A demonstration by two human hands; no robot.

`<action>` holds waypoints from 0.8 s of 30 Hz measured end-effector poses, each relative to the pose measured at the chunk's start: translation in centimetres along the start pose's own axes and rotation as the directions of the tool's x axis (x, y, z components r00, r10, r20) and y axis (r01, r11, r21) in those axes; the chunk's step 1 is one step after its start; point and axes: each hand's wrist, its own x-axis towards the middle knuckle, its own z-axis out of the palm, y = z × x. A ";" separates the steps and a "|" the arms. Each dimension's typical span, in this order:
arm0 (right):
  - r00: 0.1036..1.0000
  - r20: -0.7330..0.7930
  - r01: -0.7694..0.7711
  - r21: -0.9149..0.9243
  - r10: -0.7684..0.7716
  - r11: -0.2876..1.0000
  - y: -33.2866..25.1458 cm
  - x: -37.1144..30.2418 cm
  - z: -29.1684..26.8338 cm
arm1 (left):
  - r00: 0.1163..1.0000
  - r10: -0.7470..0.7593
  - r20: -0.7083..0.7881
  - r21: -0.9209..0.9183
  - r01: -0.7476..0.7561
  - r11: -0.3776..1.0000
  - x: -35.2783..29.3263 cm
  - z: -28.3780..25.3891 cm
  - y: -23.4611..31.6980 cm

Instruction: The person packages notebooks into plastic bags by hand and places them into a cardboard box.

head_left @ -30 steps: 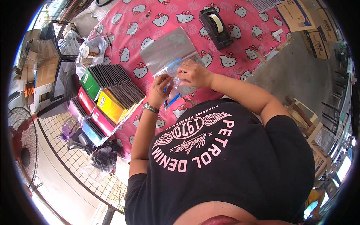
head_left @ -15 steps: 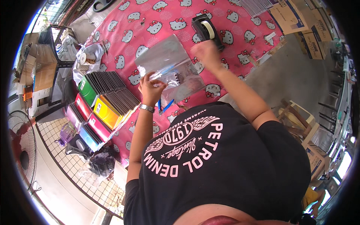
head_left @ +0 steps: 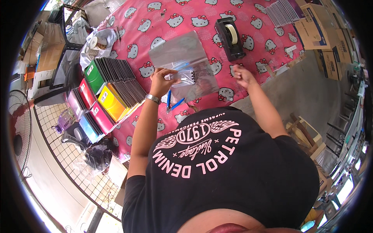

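My left hand (head_left: 163, 80), with a metal watch at its wrist, pinches the edge of a small clear plastic packet (head_left: 183, 77) with a black coil edge at its right end. Beneath the packet lies a stack of clear plastic sleeves (head_left: 176, 48) on the pink table cover. To the right, my right hand (head_left: 244, 75) is closed, fingers curled together; whether a strip of tape is in them is too small to tell. Just beyond it stands a black tape dispenser (head_left: 232, 50) with a roll of tape (head_left: 232, 34). Blue-handled snips (head_left: 175, 101) lie close to my body.
Several stacks of spiral notebooks (head_left: 112, 91) in green, yellow, red and blue fill the table's left side. More notebooks (head_left: 281, 13) lie at the far right, near cardboard boxes (head_left: 315, 27). A fan (head_left: 19, 128) stands at the left; a wooden chair (head_left: 307, 134) is at the right.
My right hand has drawn back from the tape dispenser toward me and to the right, fingers now closed. The packet is now raised between my left fingers. The whole view has shifted slightly.
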 end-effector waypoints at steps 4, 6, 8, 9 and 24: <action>0.894 0.413 0.084 -0.537 0.175 0.839 -0.1 2.6 14.2 | 0.999 0.028 -0.033 0.048 -0.026 0.998 -0.2 0.3 -1.0; 0.771 0.604 0.514 -0.777 0.202 0.362 -2.3 1.5 22.9 | 0.997 0.064 -0.048 0.075 -0.060 0.995 -0.3 0.2 -1.0; 0.704 0.633 0.703 -0.687 0.322 -0.184 -2.3 2.2 27.4 | 0.995 0.068 -0.068 0.032 -0.066 0.997 -0.1 0.4 -1.5; 0.744 0.557 0.667 -0.639 0.368 -0.383 -2.1 3.0 28.9 | 0.996 0.053 -0.073 0.025 -0.051 0.998 -0.2 0.3 -1.5; 0.525 0.850 0.647 -0.363 0.047 -0.670 5.8 0.2 25.7 | 0.887 -0.428 -0.175 -0.381 0.340 0.860 -7.9 7.0 -5.3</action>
